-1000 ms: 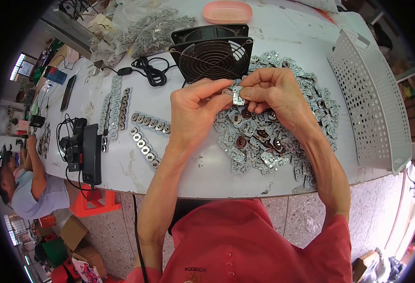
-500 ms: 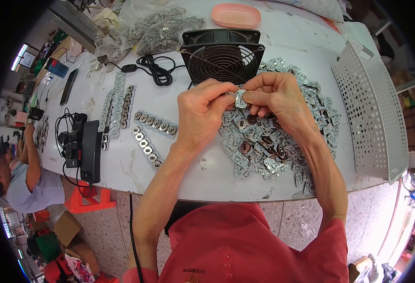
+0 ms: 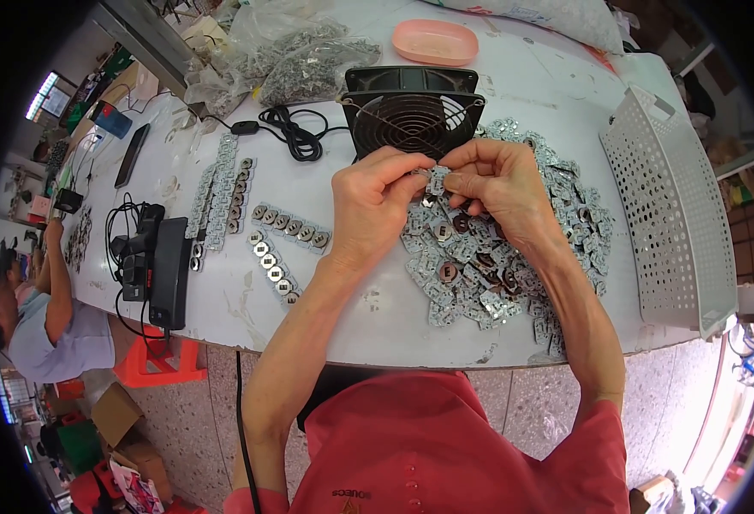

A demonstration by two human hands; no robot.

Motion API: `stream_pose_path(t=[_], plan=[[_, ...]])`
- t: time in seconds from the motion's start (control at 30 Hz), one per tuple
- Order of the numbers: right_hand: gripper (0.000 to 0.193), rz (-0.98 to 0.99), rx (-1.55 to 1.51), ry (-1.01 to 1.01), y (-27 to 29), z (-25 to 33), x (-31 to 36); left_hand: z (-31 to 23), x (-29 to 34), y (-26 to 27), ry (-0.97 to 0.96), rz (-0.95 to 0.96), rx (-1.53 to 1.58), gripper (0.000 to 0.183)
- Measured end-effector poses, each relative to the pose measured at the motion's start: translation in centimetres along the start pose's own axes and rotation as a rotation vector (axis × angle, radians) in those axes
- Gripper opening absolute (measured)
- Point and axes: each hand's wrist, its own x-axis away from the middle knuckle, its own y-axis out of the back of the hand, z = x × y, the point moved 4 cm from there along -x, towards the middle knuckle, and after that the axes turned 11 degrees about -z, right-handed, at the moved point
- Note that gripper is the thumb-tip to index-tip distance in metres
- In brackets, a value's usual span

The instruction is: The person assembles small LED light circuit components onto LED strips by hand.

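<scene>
Two hands pinch a metal piece; bare tabletop reaches the near edge.

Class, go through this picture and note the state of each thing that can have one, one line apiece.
Small metal part: pinched, raised above the table
Left hand: closed on the part
Right hand: closed on the part
Pile of metal parts: loosely heaped
Black fan: upright; running or not, unclear
Black cord: coiled
Clear bags: filled
Pink dish: open side up
</scene>
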Motion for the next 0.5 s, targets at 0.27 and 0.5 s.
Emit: stream_pose_path(t=[0.27, 0.5], plan=[[0.012, -0.038, -0.028, 0.045, 0.1, -0.27, 0.1, -0.49, 0.09, 0.11, -0.034, 0.062, -0.091, 0.018], [0.011, -0.051, -0.031, 0.077, 0.05, -0.41, 0.15, -0.23, 0.06, 0.12, 0.031, -0.009, 0.033, 0.016]])
